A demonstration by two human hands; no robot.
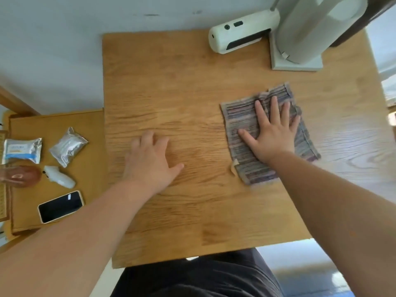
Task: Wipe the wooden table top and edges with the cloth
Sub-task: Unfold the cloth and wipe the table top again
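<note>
The wooden table (171, 86) fills the middle of the view. A grey striped cloth (240, 116) lies flat on its right half. My right hand (274, 133) presses flat on the cloth with fingers spread, palm down. My left hand (150, 159) rests on the bare wood left of the cloth, fingers loosely curled, holding nothing.
A white device (240, 33) and a grey stand (300, 61) stand at the table's far right. A lower side table (90, 125) at the left holds a phone (61, 206), two foil packets (68, 146), a small white bottle (59, 176) and a brown object (21, 175).
</note>
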